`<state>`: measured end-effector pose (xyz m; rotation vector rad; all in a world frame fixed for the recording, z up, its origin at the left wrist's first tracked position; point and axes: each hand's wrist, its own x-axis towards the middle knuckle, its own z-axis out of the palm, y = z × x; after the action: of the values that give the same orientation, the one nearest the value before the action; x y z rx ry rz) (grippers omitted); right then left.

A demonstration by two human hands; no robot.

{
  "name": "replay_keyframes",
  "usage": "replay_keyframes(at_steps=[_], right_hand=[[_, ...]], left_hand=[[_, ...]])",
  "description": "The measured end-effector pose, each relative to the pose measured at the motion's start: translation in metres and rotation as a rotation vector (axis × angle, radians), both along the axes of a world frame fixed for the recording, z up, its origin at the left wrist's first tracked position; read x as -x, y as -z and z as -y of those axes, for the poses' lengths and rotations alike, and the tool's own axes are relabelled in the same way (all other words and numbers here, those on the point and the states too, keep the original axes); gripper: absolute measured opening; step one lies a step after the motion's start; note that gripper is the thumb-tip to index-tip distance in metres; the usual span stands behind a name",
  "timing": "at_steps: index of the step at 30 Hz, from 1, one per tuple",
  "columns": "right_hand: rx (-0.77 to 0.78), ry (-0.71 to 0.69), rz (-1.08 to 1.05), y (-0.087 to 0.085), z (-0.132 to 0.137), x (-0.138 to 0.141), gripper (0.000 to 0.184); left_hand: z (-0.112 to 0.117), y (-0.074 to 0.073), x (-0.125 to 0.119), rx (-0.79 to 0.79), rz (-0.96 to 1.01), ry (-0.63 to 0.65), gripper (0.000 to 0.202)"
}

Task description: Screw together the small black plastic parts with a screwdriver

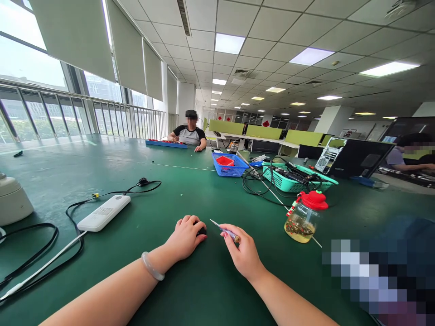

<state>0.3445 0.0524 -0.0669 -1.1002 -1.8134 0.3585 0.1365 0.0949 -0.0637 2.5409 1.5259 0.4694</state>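
Note:
My left hand (pixel 185 237), a pale bracelet at its wrist, rests palm down on the green tabletop (pixel 163 194). Its fingers curl over a small rounded black object (pixel 203 230) shaped like a computer mouse, mostly hidden beneath the hand. Just to the right, my right hand (pixel 246 253) holds a screwdriver (pixel 233 235) by its translucent purplish handle, pinched between thumb and fingers. The slim metal shaft points up and left toward the black object, with a small gap between them.
A white power strip (pixel 103 213) with black cables lies left. To the right stands a red-lided glass bottle (pixel 301 222). Farther back are a blue basket (pixel 231 170), a teal basket (pixel 288 183) of cables, and a person (pixel 190 133) seated by a blue tray (pixel 166 144).

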Motion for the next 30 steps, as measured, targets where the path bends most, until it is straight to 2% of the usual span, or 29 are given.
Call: replay_keyframes(at_steps=[5, 12, 17, 21, 25, 30], right_hand=[[-0.038, 0.051, 0.01, 0.005, -0.007, -0.002, 0.027], [-0.089, 0.065, 0.101, 0.008, -0.011, 0.001, 0.028], [-0.098, 0.07, 0.098, 0.007, -0.009, 0.0, 0.027], [-0.059, 0.062, 0.081, 0.008, -0.009, 0.0, 0.029], [-0.046, 0.072, 0.061, 0.009, -0.011, 0.002, 0.029], [-0.025, 0.071, 0.063, 0.01, -0.012, 0.006, 0.03]], left_hand=[[0.004, 0.0, -0.003, -0.012, -0.093, -0.072, 0.026], [0.011, 0.0, -0.004, -0.01, -0.089, -0.158, 0.025], [0.03, -0.008, 0.01, 0.047, -0.066, -0.211, 0.026], [0.062, -0.01, 0.049, 0.07, -0.053, -0.232, 0.027], [0.091, 0.0, 0.108, 0.036, -0.085, -0.331, 0.031], [0.102, 0.014, 0.186, -0.088, -0.159, -0.481, 0.037]])
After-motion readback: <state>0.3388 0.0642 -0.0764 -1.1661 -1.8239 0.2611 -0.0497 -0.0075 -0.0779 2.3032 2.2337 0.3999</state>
